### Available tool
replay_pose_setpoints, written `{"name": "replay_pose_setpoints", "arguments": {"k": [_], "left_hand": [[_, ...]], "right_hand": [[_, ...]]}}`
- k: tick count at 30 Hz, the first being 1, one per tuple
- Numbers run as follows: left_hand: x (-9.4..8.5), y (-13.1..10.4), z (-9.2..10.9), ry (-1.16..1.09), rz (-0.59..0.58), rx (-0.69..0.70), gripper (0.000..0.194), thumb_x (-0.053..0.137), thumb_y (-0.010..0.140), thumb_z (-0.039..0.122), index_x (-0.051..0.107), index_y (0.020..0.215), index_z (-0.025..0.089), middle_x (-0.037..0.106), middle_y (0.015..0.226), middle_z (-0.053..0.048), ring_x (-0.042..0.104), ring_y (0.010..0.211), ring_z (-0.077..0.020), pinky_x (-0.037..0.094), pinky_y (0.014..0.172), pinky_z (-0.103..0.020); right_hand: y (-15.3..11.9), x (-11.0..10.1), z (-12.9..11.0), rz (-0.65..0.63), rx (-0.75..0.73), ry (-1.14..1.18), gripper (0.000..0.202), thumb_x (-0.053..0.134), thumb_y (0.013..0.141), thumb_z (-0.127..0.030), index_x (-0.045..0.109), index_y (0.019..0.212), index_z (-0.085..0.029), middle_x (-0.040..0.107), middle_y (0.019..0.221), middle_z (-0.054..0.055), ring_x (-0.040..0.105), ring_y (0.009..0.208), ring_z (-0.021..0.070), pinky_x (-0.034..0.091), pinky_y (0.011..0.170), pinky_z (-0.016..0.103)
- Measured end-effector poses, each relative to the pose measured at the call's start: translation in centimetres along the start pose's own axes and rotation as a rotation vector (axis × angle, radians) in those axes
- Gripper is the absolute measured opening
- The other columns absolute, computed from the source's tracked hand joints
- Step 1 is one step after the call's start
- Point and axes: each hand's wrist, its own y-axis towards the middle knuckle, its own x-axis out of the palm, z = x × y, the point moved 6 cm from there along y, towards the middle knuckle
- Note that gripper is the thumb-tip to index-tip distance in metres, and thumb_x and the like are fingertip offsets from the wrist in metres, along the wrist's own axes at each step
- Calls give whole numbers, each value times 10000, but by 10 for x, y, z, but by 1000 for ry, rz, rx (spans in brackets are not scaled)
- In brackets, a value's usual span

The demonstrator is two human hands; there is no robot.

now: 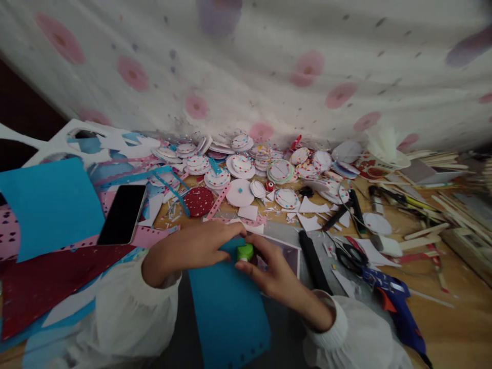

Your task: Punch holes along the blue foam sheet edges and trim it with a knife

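My right hand is closed round a small green craft punch, thumb at its near side and fingers at its far side. The punch sits at the far edge of a blue sheet of paper. My left hand grips that sheet's far end just left of the punch; the fingertips of both hands almost meet there. Along the sheet's near edge runs a row of small dark punched holes. Under the sheet lies a dark mat, and a photo-like print shows partly behind my right hand.
On the left are a phone, another blue sheet and dark red paper. Decorated paper discs crowd the back. To the right lie a black stick-shaped tool, scissors, a blue glue gun and wooden sticks.
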Motion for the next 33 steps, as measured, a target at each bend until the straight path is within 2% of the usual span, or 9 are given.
{"name": "replay_pose_setpoints", "arguments": {"k": [2,4,8,12,17,23,28,33], "left_hand": [[-4,-3,-3,-4,27,10,419,523,794,114,522,1200,218,649,1122,-50,621,998,-242,416,793,-296],[-8,-7,-6,5,42,1,414,511,802,114,527,1199,234,644,1145,-38,616,1003,-235,412,803,-294],[-14,-12,-11,81,48,-56,266,512,840,180,591,1094,207,676,1010,-49,630,900,-244,402,719,-296],[-15,-13,-8,105,34,-28,152,518,857,188,620,968,196,679,907,-34,628,830,-220,384,686,-277],[-14,-12,-5,132,45,1,139,500,906,233,631,883,191,668,821,-14,610,765,-188,363,661,-261],[-13,-10,-4,78,59,38,159,498,912,219,649,958,213,689,879,-1,630,802,-173,383,686,-237],[-21,-14,-1,45,99,53,207,471,922,223,655,1014,205,706,906,-2,650,811,-172,394,695,-234],[-36,-33,2,-5,245,15,256,469,923,261,648,1103,228,712,1066,-3,653,944,-193,410,813,-252]], "right_hand": [[0,-2,2,13,21,59,293,635,853,-375,550,1055,-181,541,831,16,491,700,151,406,628,272],[0,-4,4,27,43,130,304,632,858,-399,547,1074,-202,554,867,19,513,744,158,420,661,276],[1,-7,5,44,87,254,271,562,898,-456,550,1035,-222,567,892,16,533,795,160,431,686,266],[0,-11,4,67,131,251,296,432,958,-490,560,954,-223,560,868,15,517,811,160,423,719,267],[-5,-9,10,69,177,293,402,299,995,-516,563,914,-224,525,845,15,493,779,161,410,743,299],[-5,-3,17,30,187,421,449,262,992,-541,550,882,-215,529,811,26,504,744,172,419,721,329],[-1,-3,17,20,202,484,511,250,978,-573,568,846,-196,545,780,33,496,690,168,402,666,319],[1,-1,18,14,222,622,494,332,943,-608,582,857,-191,575,792,33,520,708,169,419,671,307]]}}
